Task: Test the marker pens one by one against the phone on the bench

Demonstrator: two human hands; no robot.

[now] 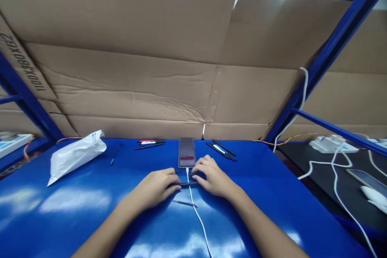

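A thin black pen barrel (188, 184) lies across the white cable between my hands. My left hand (159, 187) is closed, with thumb and fingertips pinching its left end. My right hand (213, 176) curls with a short dark pen part (191, 174) between finger and thumb; its thumb is close to the barrel's right end, and I cannot tell whether they touch. Nearer to me lies a slim pen refill (184, 203), crossing under or over the cable. Just beyond my hands a phone (186, 153) is plugged into the white cable (199, 219).
Several pens (150, 143) lie at the back left of the blue table (75, 221), and more dark pens (221, 150) at the back right. A white plastic bag (75, 157) rests on the left. Cardboard (136, 88) walls the back. Blue frame posts (302, 92) flank the table.
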